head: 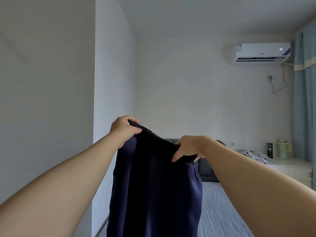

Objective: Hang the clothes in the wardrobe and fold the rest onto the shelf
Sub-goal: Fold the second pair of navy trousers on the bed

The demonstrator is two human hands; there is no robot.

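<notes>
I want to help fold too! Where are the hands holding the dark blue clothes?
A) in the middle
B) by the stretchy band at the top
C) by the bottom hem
B: the left hand and right hand each grip the gathered elastic band atop the dark blue garment, which hangs below.

left hand [123,129]: bare, left of navy garment [153,185] | right hand [189,147]: bare, right of it | left forearm [68,177], right forearm [248,177]: bare skin
</notes>
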